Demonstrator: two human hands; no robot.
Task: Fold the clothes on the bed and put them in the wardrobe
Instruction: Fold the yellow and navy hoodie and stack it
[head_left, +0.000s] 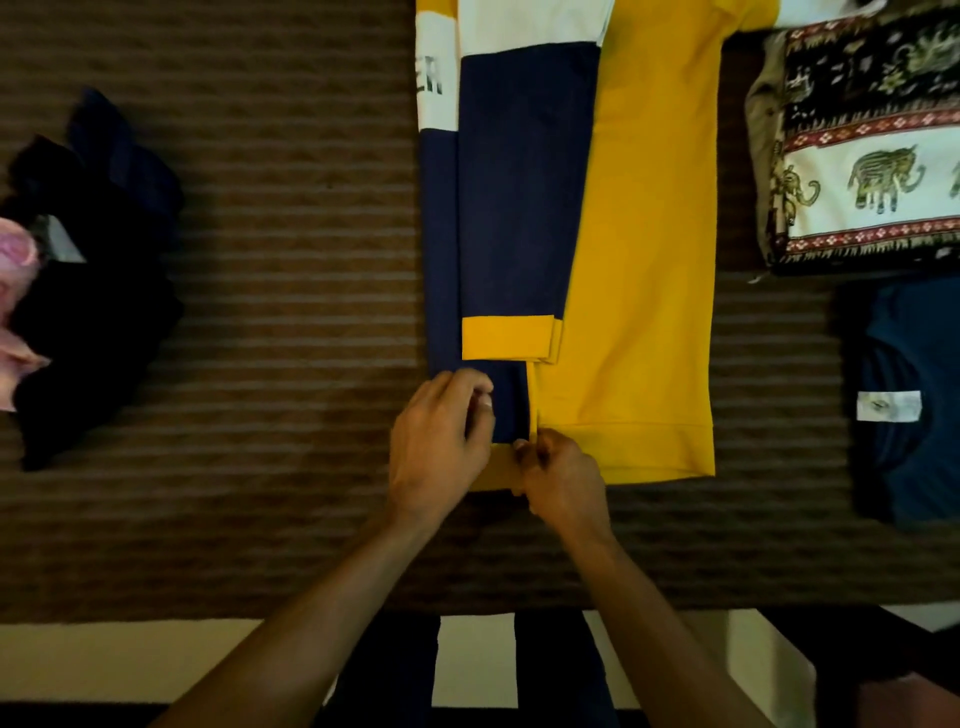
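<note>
One yellow, navy and white sweatshirt lay flat in the middle of the bed, its left side folded inward so that one navy sleeve with a yellow cuff ran down over the body. To its right sat two folded pieces: an elephant-print cloth farther away, and a dark teal garment with a small white label nearer the edge. Far to the left lay one loose heap of dark clothes, with something pink showing at the frame's edge (whether that was one item or more could not be told).

Two bare forearms reached in from the near side. The left hand rested knuckles up on the navy panel at the sweatshirt's near hem, its fingers curled and its thumb turned inward; whether it actually pinched the fabric could not be told. The right hand sat just beside it, fingers bent and pinching the yellow hem band where the folded edge met the body.

The bed was covered with a brown spread ribbed in lighter horizontal stripes. Past its near edge a pale floor showed, and the person's dark trouser legs stood there.
</note>
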